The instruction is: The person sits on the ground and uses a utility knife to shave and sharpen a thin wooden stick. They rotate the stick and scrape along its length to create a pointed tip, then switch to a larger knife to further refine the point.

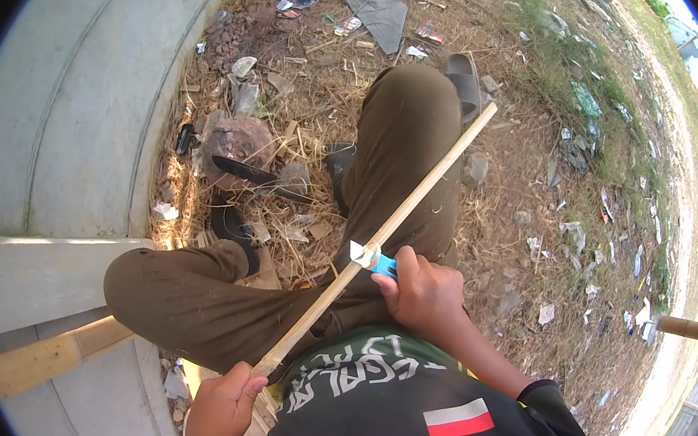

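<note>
A long, thin strip of pale bamboo or wood (431,182) slants across my lap, its far end up by my raised knee. My left hand (221,411) is closed round the near end of the strip. In my right hand (429,296) is a small blue-handled cutter knife (384,265), with thumb and fingers wrapped round the handle. The knife's front end meets the middle of the strip. Whitish curled pieces (362,254) cluster at that spot and hide the blade; I cannot tell whether they are shavings or wrapping.
To the left, grey-white panels (99,89) stand beside me, with a bamboo pole (54,357) below. A dark long blade (243,170) lies across a round reddish block (238,140). Straw and litter cover the ground. A grey sandal (463,85) is past my knee; another bamboo pole (696,330) juts in from the right.
</note>
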Demonstrator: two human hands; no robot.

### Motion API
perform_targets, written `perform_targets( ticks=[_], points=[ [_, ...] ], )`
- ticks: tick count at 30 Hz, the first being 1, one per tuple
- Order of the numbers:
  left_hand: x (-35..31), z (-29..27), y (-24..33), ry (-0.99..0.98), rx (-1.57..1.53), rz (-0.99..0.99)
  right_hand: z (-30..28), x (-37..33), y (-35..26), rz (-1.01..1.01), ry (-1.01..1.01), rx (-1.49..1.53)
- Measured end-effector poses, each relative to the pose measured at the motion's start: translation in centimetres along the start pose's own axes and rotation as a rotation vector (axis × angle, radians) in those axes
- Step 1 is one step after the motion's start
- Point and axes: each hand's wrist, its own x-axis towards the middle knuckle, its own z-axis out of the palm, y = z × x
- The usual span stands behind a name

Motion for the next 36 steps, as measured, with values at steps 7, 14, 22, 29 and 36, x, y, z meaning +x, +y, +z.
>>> perform_targets(
  ticks=[7,14,22,29,36],
  points=[
    [-2.3,-1.3,-1.4,-0.009,0.137,-0.039,0.4,0.3,-0.9,-0.072,0.004,0.097],
    [7.2,2.0,0.8,0.052,0.105,0.280,-1.7,1.9,-0.9,0.151,0.019,-0.010],
    [17.8,6.3,8.6,-0.146,-0.234,0.333,-2.5,3.3,2.3,0.139,0.004,-0.101],
    [17.0,8.3,6.1,-0.204,-0.404,0.279,-0.2,2.0,2.5,0.074,0.081,-0.121],
    [14.6,8.3,3.9,-0.334,-0.506,0.164,0.9,1.0,3.1,0.185,0.127,-0.076]
  ],
)
